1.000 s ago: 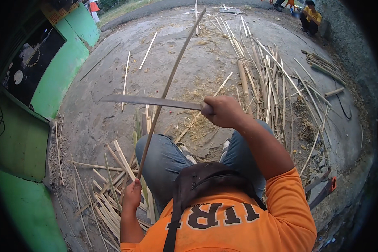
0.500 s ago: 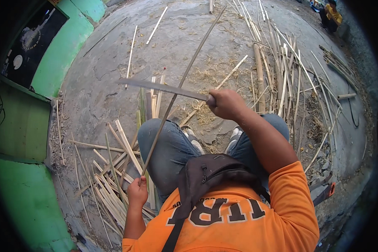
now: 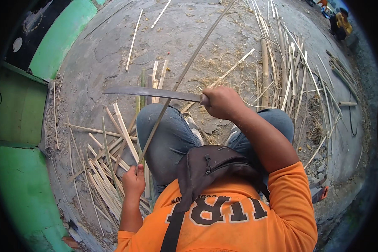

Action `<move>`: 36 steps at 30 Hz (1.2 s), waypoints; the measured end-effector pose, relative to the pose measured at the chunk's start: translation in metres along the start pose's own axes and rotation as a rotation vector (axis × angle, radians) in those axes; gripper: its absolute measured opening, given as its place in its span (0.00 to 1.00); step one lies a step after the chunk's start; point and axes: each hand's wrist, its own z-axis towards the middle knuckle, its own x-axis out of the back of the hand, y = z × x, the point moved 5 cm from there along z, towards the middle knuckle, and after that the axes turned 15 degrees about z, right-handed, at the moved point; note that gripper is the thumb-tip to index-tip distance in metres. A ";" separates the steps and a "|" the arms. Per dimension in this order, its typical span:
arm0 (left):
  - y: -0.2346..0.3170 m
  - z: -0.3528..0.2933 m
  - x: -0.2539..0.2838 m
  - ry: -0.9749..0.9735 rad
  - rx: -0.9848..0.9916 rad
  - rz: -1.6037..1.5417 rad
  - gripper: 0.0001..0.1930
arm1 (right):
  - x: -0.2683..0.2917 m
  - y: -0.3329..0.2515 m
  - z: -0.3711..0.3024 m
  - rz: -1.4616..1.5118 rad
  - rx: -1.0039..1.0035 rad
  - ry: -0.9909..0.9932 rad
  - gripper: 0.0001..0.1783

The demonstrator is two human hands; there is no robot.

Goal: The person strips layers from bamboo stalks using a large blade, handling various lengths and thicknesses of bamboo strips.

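Note:
My left hand (image 3: 133, 181) is closed round the lower end of a long, thin bamboo strip (image 3: 188, 72), which slants up and away to the right past my left knee. The fingers of my right hand (image 3: 223, 102) are wrapped round the wooden handle of a machete (image 3: 155, 92). Its long, slightly curved blade points left, above my left knee, and crosses the strip near the strip's middle. Whether the blade touches the strip, I cannot tell. Split bamboo pieces (image 3: 109, 185) lie in a heap beside my left hand.
More bamboo strips and poles (image 3: 287, 75) are piled at the right. Pale shavings (image 3: 222, 69) litter the concrete ground (image 3: 101, 80). A green wall (image 3: 25, 193) runs along the left. A saw (image 3: 321, 194) lies by my right side. Another person (image 3: 341, 24) sits at the far right.
The machete and my right hand have shifted slightly left and lower, and the blade, blurred before, shows sharply. My left hand still grips the strip. The whole view has tilted a little.

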 end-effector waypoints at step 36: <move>0.008 0.018 0.003 0.082 -0.105 0.047 0.40 | -0.002 0.020 0.015 0.022 0.064 0.151 0.09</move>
